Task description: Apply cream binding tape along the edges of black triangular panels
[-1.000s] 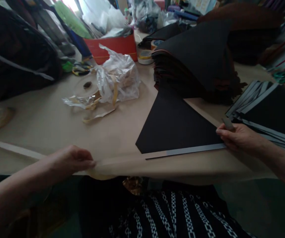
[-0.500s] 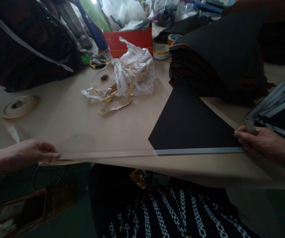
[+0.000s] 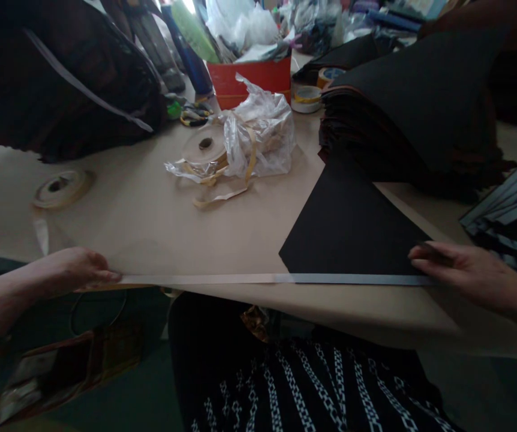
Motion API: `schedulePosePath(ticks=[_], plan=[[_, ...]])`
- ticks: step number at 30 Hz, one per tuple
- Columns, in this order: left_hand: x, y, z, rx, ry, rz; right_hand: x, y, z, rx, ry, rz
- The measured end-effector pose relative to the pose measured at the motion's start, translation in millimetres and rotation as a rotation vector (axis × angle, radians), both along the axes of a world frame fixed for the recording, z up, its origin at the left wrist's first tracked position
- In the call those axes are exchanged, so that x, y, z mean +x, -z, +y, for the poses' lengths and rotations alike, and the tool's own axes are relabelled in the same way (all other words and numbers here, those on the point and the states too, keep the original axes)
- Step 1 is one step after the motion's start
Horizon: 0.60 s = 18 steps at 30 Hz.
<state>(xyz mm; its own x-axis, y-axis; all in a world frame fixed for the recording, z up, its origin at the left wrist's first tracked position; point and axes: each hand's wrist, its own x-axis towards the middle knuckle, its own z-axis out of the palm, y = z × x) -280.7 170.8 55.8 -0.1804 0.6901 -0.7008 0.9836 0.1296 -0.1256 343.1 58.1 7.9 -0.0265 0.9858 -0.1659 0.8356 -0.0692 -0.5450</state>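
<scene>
A black triangular sheet (image 3: 352, 231) lies flat on the beige table (image 3: 150, 222) near its front edge. A long pale tape strip (image 3: 222, 279) runs along the sheet's near edge and stretches leftward over the table. My left hand (image 3: 76, 270) pinches the strip's left end at the table's front edge. At the sheet's right corner, my right hand (image 3: 447, 267) presses down on the strip's other end with a small dark object under its fingers.
A tall stack of black sheets (image 3: 411, 114) stands behind the flat one. Taped sheets (image 3: 510, 210) pile at the right. A crumpled plastic bag (image 3: 262, 135), tape rolls (image 3: 202, 150) (image 3: 60, 187) and a red box (image 3: 249, 81) sit further back. A dark bag (image 3: 60, 78) fills the far left.
My left hand has drawn the strip out to the left, so it now lies taut and straight. The view has shifted, and my right hand stays at the sheet's right corner.
</scene>
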Motion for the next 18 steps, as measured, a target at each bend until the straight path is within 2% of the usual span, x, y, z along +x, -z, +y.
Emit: schedulePosePath(ticks=[4, 7, 10, 13, 16, 18], plan=[[-5.8, 5.6, 3.5, 0.005, 0.004, 0.036, -72.6, -8.4, 3.5, 0.11, -0.537, -0.012], [-5.8, 4.6, 2.1, 0.021, 0.018, 0.031, -120.3, -7.8, 8.5, 0.174, -0.775, -0.124], [-1.1, -2.6, -1.8, 0.067, 0.055, 0.006, -143.6, -3.2, 13.5, 0.203, -0.835, -0.239], [4.9, -13.5, -3.4, 0.136, 0.086, 0.004, -149.2, -0.9, 15.7, 0.224, -0.835, -0.273], [16.8, -25.2, -2.8, 0.225, 0.087, 0.036, -149.1, -7.4, 18.0, 0.203, -0.824, -0.219], [33.9, -30.3, -4.9, 0.366, 0.078, 0.011, -147.4, -15.9, 21.3, 0.117, -0.792, -0.106]])
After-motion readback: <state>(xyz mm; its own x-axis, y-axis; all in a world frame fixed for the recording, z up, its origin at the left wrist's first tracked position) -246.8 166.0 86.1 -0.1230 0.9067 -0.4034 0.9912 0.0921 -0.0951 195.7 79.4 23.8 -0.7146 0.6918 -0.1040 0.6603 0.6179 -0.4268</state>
